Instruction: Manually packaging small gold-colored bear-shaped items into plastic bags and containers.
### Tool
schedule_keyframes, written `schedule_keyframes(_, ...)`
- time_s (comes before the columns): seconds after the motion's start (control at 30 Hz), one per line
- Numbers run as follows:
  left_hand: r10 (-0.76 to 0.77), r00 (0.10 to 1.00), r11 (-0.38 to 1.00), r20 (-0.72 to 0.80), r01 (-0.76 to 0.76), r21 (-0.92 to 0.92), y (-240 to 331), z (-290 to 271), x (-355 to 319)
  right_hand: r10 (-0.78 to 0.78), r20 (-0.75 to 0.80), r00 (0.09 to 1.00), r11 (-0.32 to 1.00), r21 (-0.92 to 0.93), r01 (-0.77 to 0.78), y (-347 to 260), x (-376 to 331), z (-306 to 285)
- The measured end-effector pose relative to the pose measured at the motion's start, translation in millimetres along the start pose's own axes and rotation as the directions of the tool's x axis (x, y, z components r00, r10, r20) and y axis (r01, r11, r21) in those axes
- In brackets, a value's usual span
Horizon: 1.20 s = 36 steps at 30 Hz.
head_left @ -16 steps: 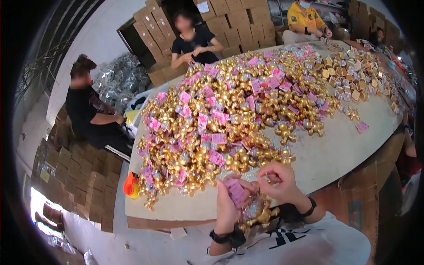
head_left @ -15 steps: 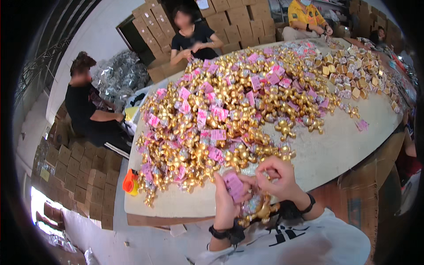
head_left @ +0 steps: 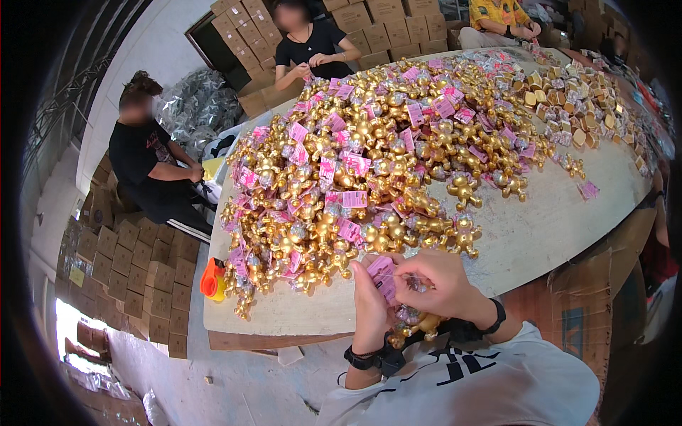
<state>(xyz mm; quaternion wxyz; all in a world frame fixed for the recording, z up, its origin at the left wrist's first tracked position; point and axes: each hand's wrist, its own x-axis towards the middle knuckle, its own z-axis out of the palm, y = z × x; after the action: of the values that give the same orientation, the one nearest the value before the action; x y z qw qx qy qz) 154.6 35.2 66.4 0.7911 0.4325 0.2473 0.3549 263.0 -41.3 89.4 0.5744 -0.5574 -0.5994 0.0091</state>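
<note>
Right hand (head_left: 432, 282) closes in, joining left hand (head_left: 368, 304) at pink card (head_left: 383, 277) by tabletop's (head_left: 284, 319) near edge; left grips card, right pinched, contents unclear.

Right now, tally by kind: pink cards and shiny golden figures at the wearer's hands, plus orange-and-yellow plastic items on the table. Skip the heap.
Pink rectangular card, in the left hand's grip: 1
Shiny golden rounded figure, below the right hand, partly hidden: 1 visible
Orange-and-yellow plastic item, at the table's left edge: 1
Total: 3
</note>
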Motion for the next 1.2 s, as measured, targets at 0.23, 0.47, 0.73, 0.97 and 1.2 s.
schedule_keyframes(0.23,0.165,0.972,0.963,0.165,-0.196,0.188,-5,-11,-6,-0.117,0.015,0.993,0.975,-0.188,0.118,1,-1,4)
schedule_keyframes(0.47,0.092,0.930,0.756,0.355,-0.297,0.583,15,-10,-26,-0.287,0.179,0.941,0.953,-0.042,0.299,15,-12,-4)
schedule_keyframes(0.73,0.194,0.921,0.942,0.338,-0.271,0.198,-1,-3,-37,-0.425,0.057,0.904,0.904,-0.025,0.426,15,-37,-6)
schedule_keyframes(0.97,0.037,0.906,0.908,0.422,-0.207,0.364,14,-1,-47,-0.306,0.053,0.950,0.952,0.011,0.306,12,-45,-10)
schedule_keyframes(1.2,-0.012,0.962,0.912,0.274,-0.102,0.397,8,3,-49,-0.258,0.042,0.965,0.965,0.050,0.256,13,-41,-15)
